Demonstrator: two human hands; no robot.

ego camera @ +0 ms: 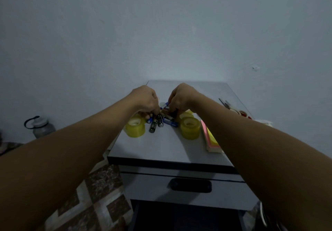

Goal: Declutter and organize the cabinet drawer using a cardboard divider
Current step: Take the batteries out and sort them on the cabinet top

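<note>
On the grey cabinet top (161,146) lies a small heap of batteries (159,122), black and blue ones. My left hand (145,100) reaches down onto the heap's left side, its fingers curled around batteries. My right hand (179,97) is over the heap's right side and pinches a blue battery. A yellow tape roll (135,127) stands left of the heap. Another yellow tape roll (190,128) stands right of it, with a further roll partly hidden behind. The drawer front (179,182) with its dark handle (190,185) is below the top.
A stack of pink and yellow sticky notes (211,139) lies by my right forearm. Scissors (227,104) and a red-rimmed tape roll (244,113) lie at the right edge. A grey water bottle (41,126) stands on the floor at left. A lower opening (179,216) is dark.
</note>
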